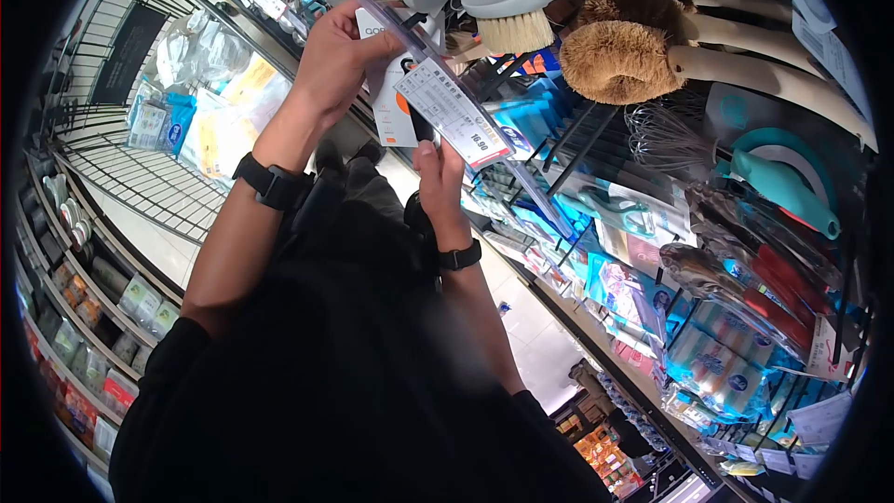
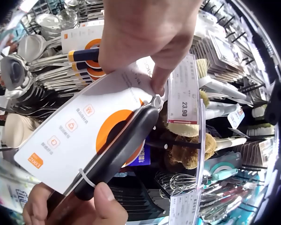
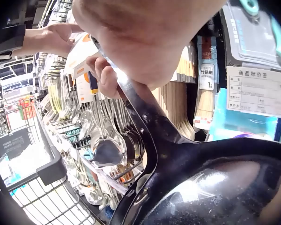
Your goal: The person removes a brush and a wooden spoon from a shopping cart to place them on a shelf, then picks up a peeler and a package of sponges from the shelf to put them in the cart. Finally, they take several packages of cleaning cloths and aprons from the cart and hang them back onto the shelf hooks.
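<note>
A cooking utensil has a black handle (image 2: 126, 140) and, in the right wrist view, a broad, shiny, dark scooped head (image 3: 215, 187) close to the camera. A clear tie fastens its handle to a white and orange packaging card (image 2: 75, 126). My left hand (image 1: 321, 65) pinches the top of that card, thumb on its front, near the handle's hanging ring. Lower down, my right hand (image 1: 440, 177) grips the utensil's shaft below the black handle. In the head view a price tag (image 1: 452, 112) marked 16.90 covers part of the card and handle.
Brushes (image 1: 619, 61), whisks (image 1: 675, 135) and packaged tools hang on the rack to the right. Ladles and spoons (image 3: 107, 150) hang beside the hands. A wire shopping cart (image 1: 121, 158) holding bagged goods stands at left, near another goods shelf (image 1: 88, 307).
</note>
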Action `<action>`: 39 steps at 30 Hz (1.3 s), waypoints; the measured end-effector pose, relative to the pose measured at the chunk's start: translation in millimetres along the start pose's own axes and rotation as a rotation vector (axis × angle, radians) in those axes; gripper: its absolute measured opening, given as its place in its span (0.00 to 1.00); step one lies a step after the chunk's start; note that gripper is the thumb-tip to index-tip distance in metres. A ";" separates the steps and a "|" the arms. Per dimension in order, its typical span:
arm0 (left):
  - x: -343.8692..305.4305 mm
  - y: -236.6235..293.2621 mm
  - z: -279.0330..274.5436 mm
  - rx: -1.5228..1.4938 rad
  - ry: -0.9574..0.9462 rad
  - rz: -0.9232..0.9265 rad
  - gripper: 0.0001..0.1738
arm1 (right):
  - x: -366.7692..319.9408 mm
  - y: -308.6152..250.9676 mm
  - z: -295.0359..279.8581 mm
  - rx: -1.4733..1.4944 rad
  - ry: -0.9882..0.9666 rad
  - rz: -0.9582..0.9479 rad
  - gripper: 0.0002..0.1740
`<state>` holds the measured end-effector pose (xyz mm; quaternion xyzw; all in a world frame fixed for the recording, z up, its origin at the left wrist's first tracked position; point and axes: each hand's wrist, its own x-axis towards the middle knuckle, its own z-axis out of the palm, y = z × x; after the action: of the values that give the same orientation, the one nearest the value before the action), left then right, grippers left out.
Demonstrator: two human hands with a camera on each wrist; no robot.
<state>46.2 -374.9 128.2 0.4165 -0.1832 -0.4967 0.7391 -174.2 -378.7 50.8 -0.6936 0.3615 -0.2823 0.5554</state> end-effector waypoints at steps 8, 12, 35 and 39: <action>3.3 0.9 2.2 0.024 0.027 0.056 0.15 | -0.8 1.6 -1.3 -0.009 0.015 0.120 0.14; 9.9 -4.7 -2.9 0.043 0.010 0.018 0.15 | 4.9 4.8 1.5 -0.088 0.018 -0.022 0.14; -73.9 -80.1 -73.9 0.519 -0.159 -0.538 0.37 | 49.9 47.7 40.3 -0.248 0.273 -0.040 0.18; -82.0 -92.8 -83.9 0.787 -0.260 -0.608 0.49 | 73.6 41.6 48.4 -0.121 0.308 0.124 0.19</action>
<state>13.6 -280.6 16.7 0.6325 -0.3172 -0.6301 0.3198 -101.1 -416.3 -1.3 -0.6507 0.5007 -0.3280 0.4672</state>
